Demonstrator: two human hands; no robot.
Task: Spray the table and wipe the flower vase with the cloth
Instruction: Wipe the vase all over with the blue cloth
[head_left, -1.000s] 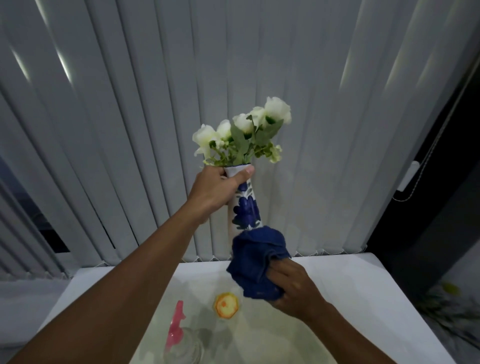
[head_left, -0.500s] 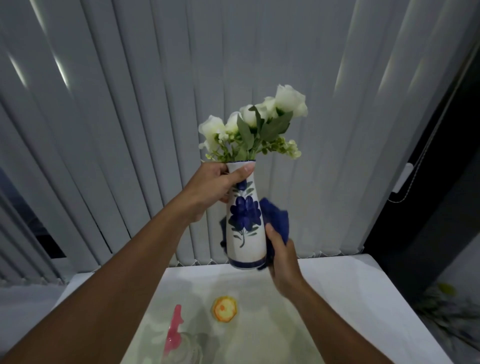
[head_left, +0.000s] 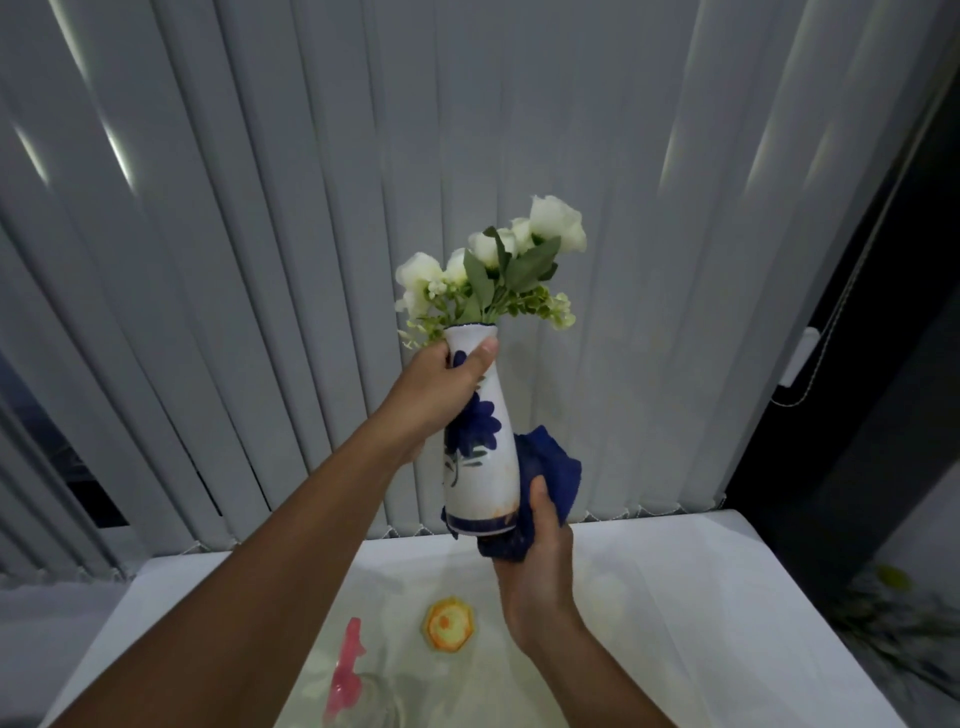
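A white vase (head_left: 483, 467) painted with a blue flower holds white flowers (head_left: 498, 265) and hangs in the air above the table (head_left: 701, 597). My left hand (head_left: 441, 395) grips its neck, thumb across the front. My right hand (head_left: 535, 566) presses a dark blue cloth (head_left: 550, 467) against the vase's right side and bottom edge; part of the cloth is hidden behind the vase. A clear spray bottle with a pink trigger (head_left: 348, 670) stands on the table near the front edge, partly behind my left forearm.
A small yellow-orange flower-shaped object (head_left: 448, 623) lies on the white table below the vase. Vertical grey blinds (head_left: 260, 260) hang close behind the table. A dark gap and a blind cord (head_left: 802, 364) are at the right.
The cloth went from covering the vase's lower front to its right side and base. The vase tilted slightly and the flowers swung to the right.
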